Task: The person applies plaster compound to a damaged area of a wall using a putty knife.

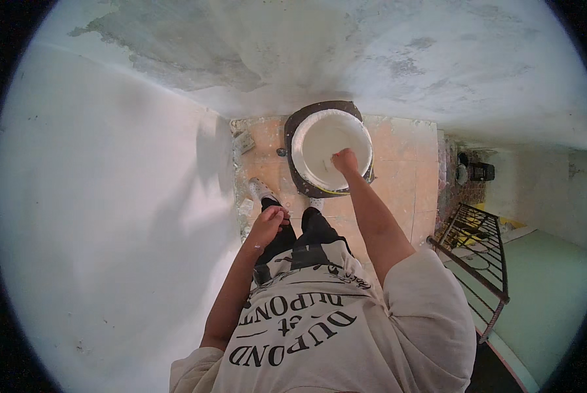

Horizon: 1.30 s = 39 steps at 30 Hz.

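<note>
A large round white tub (299, 145) stands in front of me, its rim and inside wall coated in white. Over its opening reaches my right hand (346, 159), closed in a fist. Whatever that fist grips is hidden; a faint mark shows in the pale contents beside it. My left hand (269, 226) hangs lower, near my left leg and apart from the tub. Its fingers are loosely curled, and I see nothing in them.
A dark, splattered mat or base (296, 122) lies under the tub on orange floor tiles (396, 173). Patchy plastered walls (110, 164) rise left and ahead. A metal railing (470, 249) and a dark container (482, 171) are at right. Rubble (243, 142) lies along the left wall.
</note>
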{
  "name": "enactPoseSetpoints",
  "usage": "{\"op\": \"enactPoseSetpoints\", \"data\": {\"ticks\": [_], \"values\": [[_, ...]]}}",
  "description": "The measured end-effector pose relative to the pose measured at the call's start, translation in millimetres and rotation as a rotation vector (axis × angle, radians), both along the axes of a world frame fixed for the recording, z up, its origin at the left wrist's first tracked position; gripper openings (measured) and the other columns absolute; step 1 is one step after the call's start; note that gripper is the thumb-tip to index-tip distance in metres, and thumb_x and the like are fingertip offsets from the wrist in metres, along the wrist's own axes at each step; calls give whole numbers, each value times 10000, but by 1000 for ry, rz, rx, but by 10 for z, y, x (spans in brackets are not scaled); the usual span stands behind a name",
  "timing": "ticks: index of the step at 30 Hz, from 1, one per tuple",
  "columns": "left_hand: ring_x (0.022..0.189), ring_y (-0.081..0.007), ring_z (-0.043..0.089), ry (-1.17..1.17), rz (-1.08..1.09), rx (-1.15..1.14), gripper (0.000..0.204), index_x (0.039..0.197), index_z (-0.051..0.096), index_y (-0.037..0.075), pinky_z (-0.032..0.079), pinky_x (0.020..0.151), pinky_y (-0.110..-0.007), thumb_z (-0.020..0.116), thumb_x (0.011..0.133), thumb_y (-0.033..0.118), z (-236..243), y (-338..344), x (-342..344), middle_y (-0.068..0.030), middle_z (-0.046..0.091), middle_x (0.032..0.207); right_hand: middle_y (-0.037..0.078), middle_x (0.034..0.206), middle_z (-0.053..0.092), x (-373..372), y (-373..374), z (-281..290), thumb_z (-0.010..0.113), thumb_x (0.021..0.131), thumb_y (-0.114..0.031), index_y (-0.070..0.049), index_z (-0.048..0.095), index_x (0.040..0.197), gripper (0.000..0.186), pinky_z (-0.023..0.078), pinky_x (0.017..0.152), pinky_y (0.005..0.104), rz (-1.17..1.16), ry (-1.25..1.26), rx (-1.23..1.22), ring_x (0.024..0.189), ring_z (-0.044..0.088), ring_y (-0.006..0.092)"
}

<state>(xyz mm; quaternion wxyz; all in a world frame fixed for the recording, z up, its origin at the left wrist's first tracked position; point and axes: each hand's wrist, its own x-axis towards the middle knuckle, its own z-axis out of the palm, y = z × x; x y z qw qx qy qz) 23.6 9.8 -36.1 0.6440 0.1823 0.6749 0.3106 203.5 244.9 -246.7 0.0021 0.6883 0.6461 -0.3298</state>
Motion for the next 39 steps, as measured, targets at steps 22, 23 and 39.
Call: {"op": "enactPoseSetpoints", "data": {"ticks": [22,23,39], "values": [[855,-112,582,0,-89,23,220,1025,528,58,443,731,-257,398,948,219,-51,255,169,-25,600,961,202,849,642,234,-1133,553,471,822,-191,54,540,949,284,522,682,431,342,0,-175,816,639,375],[853,-111,581,6,-95,18,222,1028,529,58,445,729,-256,400,948,220,-56,263,176,-26,601,960,201,874,642,196,-1156,635,467,824,-192,53,542,966,293,518,707,431,248,-20,-157,841,637,367],[862,-108,581,6,-148,36,233,1028,537,62,439,716,-247,408,947,238,-86,338,268,-25,601,971,249,930,624,223,-1103,587,437,835,-216,51,580,938,320,505,754,449,368,-21,-220,885,627,377]]}}
